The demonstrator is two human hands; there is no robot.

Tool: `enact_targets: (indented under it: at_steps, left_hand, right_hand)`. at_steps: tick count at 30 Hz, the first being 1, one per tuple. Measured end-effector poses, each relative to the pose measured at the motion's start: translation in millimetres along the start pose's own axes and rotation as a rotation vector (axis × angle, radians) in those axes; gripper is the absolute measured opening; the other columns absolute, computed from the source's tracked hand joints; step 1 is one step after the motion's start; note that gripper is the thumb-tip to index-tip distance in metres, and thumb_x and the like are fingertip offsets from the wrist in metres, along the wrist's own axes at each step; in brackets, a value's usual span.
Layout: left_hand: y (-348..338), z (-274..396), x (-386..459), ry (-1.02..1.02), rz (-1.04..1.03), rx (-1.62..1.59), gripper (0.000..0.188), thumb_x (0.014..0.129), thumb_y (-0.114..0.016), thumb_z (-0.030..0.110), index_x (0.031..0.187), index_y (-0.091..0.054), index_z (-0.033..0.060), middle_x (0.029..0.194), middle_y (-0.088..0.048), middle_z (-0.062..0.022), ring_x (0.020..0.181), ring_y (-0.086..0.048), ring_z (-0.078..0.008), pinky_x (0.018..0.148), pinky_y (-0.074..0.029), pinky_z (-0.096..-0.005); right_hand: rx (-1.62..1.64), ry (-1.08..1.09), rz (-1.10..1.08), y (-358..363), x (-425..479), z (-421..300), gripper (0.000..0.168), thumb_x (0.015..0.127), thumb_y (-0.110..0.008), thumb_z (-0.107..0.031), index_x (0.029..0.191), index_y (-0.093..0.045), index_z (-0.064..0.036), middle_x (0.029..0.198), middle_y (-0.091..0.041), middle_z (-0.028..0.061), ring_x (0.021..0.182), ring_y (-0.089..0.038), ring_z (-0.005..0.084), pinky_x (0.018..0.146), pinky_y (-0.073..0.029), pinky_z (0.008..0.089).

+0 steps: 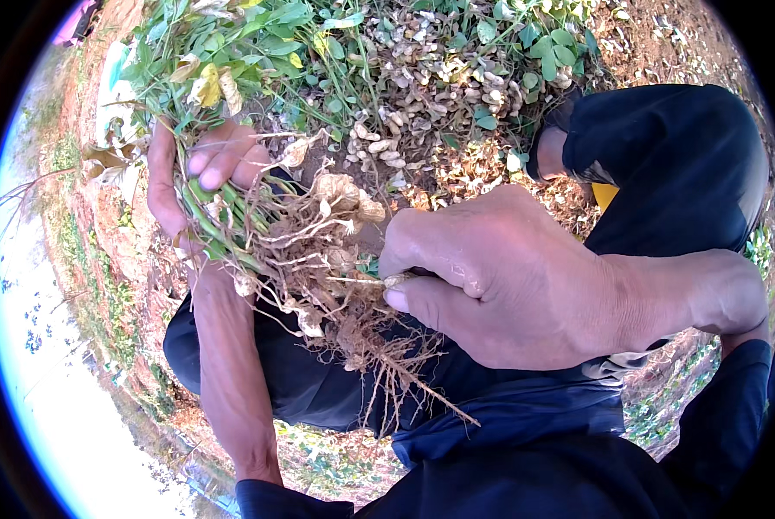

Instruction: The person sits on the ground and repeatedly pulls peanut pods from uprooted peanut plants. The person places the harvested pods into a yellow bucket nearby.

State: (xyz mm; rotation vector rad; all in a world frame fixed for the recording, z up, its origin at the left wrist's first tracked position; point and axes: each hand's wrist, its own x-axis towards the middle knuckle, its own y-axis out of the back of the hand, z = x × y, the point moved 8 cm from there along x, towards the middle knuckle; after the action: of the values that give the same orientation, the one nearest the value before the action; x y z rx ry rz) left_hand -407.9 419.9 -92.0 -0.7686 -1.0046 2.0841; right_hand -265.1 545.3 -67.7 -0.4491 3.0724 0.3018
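My left hand [215,162] grips a bunch of peanut plants by the green stems [231,214], with the leaves [244,52] beyond the hand. The roots [387,363] hang toward me over my lap, brown and tangled. Several pale peanut pods [338,191] cling among them. Close to the roots, my right hand [497,279] pinches a peanut pod [397,279] between thumb and forefinger. A thin strand runs from that pod toward the root mass. The other fingers of this hand are curled and partly hidden.
A heap of loose peanuts [426,84] lies on the ground ahead, with green foliage [549,52] around it. My bent knee [673,162] in dark trousers is at the right. Something yellow [603,194] shows beneath that leg. Reddish soil [653,65] bears scattered dry leaves.
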Motion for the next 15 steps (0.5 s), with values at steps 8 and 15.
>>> enact_targets:
  at_steps: [8, 15]
  left_hand:
    - [12.4, 27.6, -2.5, -0.123, 0.015, 0.014, 0.043, 0.101, -0.043, 0.039, 0.108, -0.059, -0.0005, 0.064, -0.049, 0.0040, 0.058, -0.050, -0.0080, 0.054, -0.036, -0.0247]
    - [-9.4, 3.4, 11.8, 0.076, -0.243, -0.003, 0.043, 0.099, -0.046, 0.044, 0.088, -0.060, 0.0054, 0.065, -0.055, -0.0002, 0.055, -0.042, -0.0113, 0.052, -0.033, -0.0269]
  right_hand:
    - [0.305, -0.208, -0.061, -10.8, -5.9, 35.8, 0.013, 0.089, -0.057, -0.007, 0.093, -0.064, 0.002, 0.065, -0.060, 0.0047, 0.057, -0.057, 0.0089, 0.053, -0.047, 0.0264]
    - [1.012, -0.419, -0.056, -9.8, 9.1, 27.1, 0.023, 0.098, -0.058, -0.023, 0.091, -0.064, -0.003, 0.068, -0.055, -0.0009, 0.051, -0.052, 0.0047, 0.042, -0.033, 0.0178]
